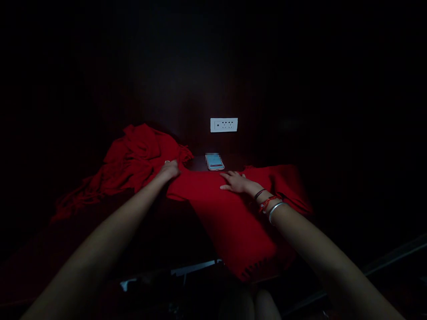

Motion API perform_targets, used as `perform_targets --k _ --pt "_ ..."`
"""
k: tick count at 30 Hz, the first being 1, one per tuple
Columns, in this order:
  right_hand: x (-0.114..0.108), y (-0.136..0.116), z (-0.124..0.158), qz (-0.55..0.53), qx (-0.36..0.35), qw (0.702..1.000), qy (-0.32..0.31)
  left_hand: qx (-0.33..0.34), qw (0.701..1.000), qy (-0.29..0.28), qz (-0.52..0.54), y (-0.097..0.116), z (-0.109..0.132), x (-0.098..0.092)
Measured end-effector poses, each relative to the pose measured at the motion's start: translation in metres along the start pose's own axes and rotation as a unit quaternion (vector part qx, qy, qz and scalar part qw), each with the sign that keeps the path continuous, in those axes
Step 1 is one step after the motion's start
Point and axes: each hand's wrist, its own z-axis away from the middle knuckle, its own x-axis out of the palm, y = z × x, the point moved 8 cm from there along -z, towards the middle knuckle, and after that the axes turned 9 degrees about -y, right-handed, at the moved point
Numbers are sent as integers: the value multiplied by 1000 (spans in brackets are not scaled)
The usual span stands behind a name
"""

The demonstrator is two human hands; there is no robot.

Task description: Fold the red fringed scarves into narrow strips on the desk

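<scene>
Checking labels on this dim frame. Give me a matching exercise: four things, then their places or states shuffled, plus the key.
Things:
1. left hand
2. right hand
3. phone
4. socket panel

Places or states:
A. fingers spread on top of the red cloth
B. white, mounted on the dark wall
C. at the left end of that cloth, next to the crumpled red heap
D. lying just beyond the cloth's far edge, screen lit

Right pairs: 1-C, 2-A, 3-D, 4-B
</scene>
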Motion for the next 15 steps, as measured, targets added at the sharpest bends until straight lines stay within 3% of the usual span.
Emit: perform_targets --k 3,5,8,12,15 --pt "26 -3 3 0 -8 999 -49 -37 999 -13 -3 -28 14 8" --pt "28 5 7 4 -6 1000 -25 -37 999 -16 6 -39 22 11" --pt "20 24 10 21 26 999 18 16 998 -41 47 -41 25 16" --pt "5 45 6 45 74 995 54 112 988 -72 81 -21 22 21" --pt "-8 46 6 59 55 994 72 251 955 -85 133 28 20 20"
